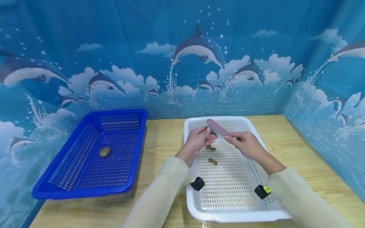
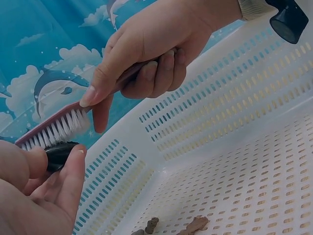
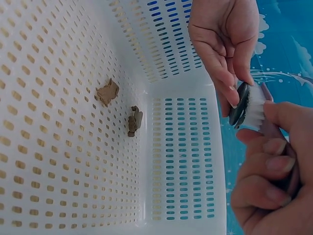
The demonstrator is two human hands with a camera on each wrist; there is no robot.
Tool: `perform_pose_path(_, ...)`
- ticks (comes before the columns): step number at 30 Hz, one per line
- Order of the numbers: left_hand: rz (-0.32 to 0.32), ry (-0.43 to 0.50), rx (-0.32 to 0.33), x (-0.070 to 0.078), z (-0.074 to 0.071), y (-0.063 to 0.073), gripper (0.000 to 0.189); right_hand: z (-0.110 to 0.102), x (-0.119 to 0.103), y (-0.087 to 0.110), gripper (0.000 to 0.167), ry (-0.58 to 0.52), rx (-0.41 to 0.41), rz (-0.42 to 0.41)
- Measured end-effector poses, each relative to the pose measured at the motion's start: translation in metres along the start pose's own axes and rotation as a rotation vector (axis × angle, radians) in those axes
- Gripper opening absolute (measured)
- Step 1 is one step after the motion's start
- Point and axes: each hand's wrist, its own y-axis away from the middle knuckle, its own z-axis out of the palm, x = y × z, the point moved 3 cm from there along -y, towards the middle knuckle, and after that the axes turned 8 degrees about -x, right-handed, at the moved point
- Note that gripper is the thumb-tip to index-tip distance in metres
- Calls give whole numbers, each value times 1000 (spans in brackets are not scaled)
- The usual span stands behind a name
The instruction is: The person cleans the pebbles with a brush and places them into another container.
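My left hand (image 1: pixel 196 139) pinches a smooth, dark oval stone (image 2: pixel 58 155) between thumb and fingers, above the far part of a white basket (image 1: pixel 186 202). My right hand (image 1: pixel 247 145) grips the handle of a dusty-pink scrubbing brush (image 1: pixel 218 127). In the right wrist view, the brush's white bristles (image 3: pixel 255 105) press against one face of the stone (image 3: pixel 238 104). Some dark dirt shows where bristles and stone meet. Below the hands, brown clumps (image 1: pixel 212 161) that look like mud lie on the white basket's slotted floor, beside a small greyish piece (image 3: pixel 138 117).
To the left, a blue slotted basket (image 1: pixel 132 171) holds one smooth olive-brown stone (image 1: pixel 104 152). Both baskets stand on a wood-grain table (image 1: pixel 162 142). A dolphin-print curtain (image 1: pixel 159 28) hangs behind the table and at its sides.
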Motion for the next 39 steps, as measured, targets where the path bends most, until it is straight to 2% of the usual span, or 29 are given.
perform_pose_path(8,-17,-15,-23,-1,1,1,40,-1,0,0,46,1,19,-26)
perform_pose_path(14,-22,-80,-96,-4,4,-1,42,-2,1,0,49,27,31,20)
perform_pose_path(17,-24,-87,-110,-6,5,-2,40,-4,1,0,51,47,54,57)
perform_pose_path(22,-4,-83,-101,-4,4,1,40,-5,2,-1,52,58,71,102)
perform_pose_path(30,5,-64,-71,-2,2,0,40,-5,3,-1,53,42,67,104)
perform_pose_path(39,-5,17,-2,3,1,1,41,-1,-1,1,49,20,31,19)
